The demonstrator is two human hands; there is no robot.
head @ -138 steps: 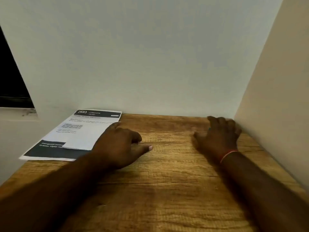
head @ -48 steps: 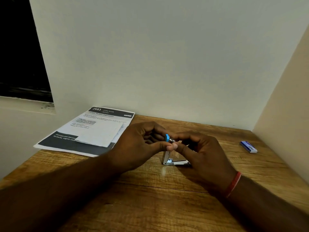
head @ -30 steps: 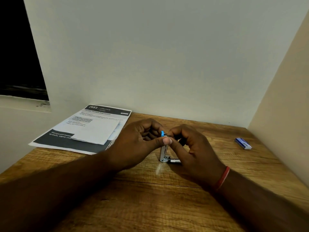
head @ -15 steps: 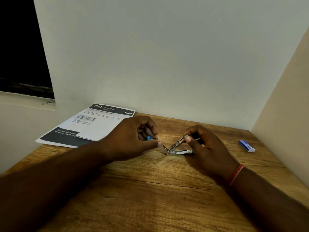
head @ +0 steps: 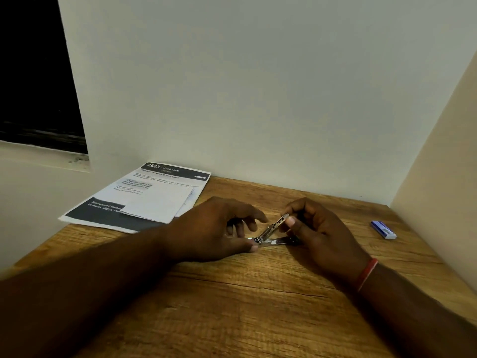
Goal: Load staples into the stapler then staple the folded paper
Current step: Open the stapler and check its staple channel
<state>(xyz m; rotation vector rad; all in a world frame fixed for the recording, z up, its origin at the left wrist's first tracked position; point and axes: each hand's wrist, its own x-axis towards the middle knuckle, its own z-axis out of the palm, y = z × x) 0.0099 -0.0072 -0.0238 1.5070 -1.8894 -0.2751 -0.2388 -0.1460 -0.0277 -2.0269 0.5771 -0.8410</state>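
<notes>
A small metal stapler [head: 272,232] sits hinged open mid-surface [head: 232,306]. The right hand [head: 320,231] pinches its raised upper arm; the left hand [head: 219,228] pins its hinge end with thumb and fingers. The folded paper [head: 157,202] lies on a printed sheet [head: 108,215] far left. A blue staple box [head: 383,229] rests far right.

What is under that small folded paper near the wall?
The folded paper lies on a bigger printed sheet with dark bands, which rests on the wooden table. The print beneath the folded paper is covered.
</notes>
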